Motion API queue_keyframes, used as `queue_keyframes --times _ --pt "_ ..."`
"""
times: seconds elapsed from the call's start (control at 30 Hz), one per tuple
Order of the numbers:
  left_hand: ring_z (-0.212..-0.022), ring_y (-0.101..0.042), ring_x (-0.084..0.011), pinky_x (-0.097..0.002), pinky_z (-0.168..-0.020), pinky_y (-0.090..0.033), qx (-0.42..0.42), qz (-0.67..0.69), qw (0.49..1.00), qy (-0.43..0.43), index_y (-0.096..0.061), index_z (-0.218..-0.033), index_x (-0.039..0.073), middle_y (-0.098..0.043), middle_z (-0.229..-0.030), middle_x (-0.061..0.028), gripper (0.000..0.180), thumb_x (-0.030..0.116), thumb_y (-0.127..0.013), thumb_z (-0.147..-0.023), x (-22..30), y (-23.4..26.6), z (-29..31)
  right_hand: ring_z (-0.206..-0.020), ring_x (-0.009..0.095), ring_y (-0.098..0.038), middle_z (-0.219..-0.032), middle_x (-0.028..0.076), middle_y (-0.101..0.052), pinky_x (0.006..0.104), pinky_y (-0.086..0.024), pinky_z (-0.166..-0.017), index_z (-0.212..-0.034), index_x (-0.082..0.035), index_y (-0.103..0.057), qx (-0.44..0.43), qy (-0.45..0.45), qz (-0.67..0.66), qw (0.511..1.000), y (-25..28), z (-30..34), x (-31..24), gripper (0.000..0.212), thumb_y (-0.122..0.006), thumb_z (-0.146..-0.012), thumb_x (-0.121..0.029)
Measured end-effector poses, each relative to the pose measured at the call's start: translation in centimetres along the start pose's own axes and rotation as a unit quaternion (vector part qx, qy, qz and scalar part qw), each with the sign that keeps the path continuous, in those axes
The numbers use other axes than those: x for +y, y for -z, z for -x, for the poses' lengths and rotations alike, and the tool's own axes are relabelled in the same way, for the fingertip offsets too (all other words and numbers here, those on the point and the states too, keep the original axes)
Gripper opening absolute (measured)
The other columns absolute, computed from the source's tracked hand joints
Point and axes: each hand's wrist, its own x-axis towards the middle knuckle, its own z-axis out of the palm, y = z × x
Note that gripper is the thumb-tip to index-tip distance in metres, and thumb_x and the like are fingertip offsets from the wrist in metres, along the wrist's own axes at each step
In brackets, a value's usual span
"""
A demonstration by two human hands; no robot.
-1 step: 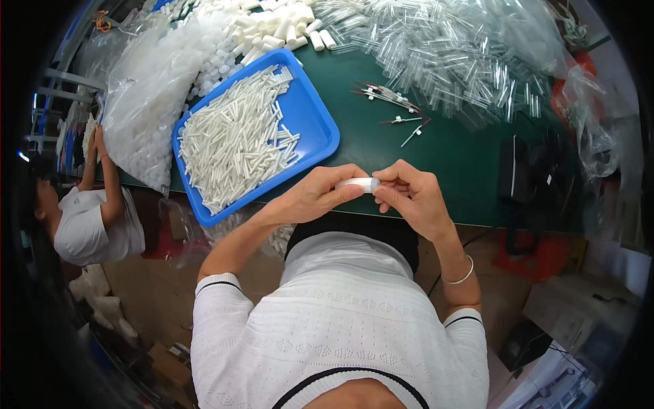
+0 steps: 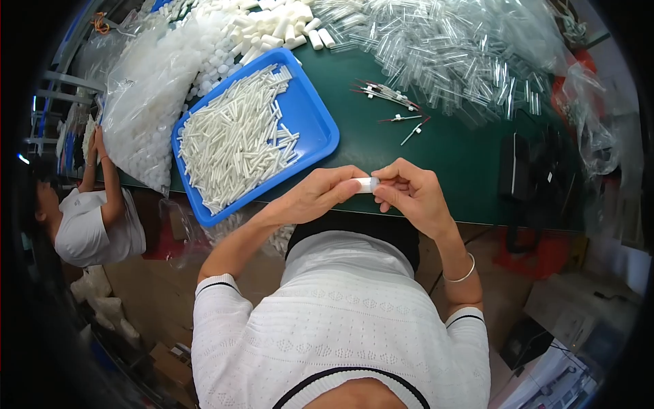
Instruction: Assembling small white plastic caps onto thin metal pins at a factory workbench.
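Close in front of my body, over the near edge of the green table, both hands work on one short white cylinder (image 2: 366, 185). My left hand (image 2: 317, 195) wraps it from the left, thumb and fingers covering much of its length. At the cylinder's right end is a translucent cap (image 2: 375, 184). My right hand (image 2: 409, 194) pinches this cap between thumb and fingertips, the other fingers curled. Just left of my hands lies a blue tray (image 2: 320, 146) with many thin white sticks (image 2: 235, 140).
On the green table (image 2: 456, 180) lie several thin pieces with red ends (image 2: 386, 94). Clear tubes (image 2: 443, 54) are heaped at the back right, white cylinders (image 2: 279, 27) at the back. A plastic bag (image 2: 139, 95) of white caps stands left, beyond it another person (image 2: 99, 218). A black device (image 2: 514, 167) sits right.
My left thumb and fingers cover more of the white cylinder than before, so less of it shows. My right hand stays at the capped end.
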Motion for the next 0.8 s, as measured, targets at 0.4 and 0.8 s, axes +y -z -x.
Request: queue_keyframes --times 0.4,0.8 --pt "-0.061 -0.052 -0.0299 -0.0341 -0.059 -0.043 0.148 -0.110 0.977 -0.104 -0.058 -0.093 0.000 -0.055 -0.070 -0.0130 0.021 0.017 -0.048 -0.099 -0.9 -2.0 0.6 -0.078 0.009 -0.064 -0.089 0.008 -0.066 0.0214 -0.055 -0.068 -0.102 0.005 -0.064 0.019 0.001 -0.064 0.998 -0.8 0.3 1.0 0.016 -0.065 -0.087 0.001" --pt "-0.074 -0.060 -0.0335 -0.0358 -0.062 -0.046 0.171 -0.329 0.910 -0.188 -0.057 -0.103 0.001 -0.059 -0.087 -0.0141 0.020 0.012 -0.064 -0.087 -1.8 -2.3 1.0 -0.080 0.009 -0.059 -0.096 0.005 -0.060 0.0200 -0.050 -0.070 -0.107 -0.003 -0.070 -0.006 0.072 -0.108 0.992 -1.0 -0.1 3.4 0.024 -0.067 -0.084 0.004"
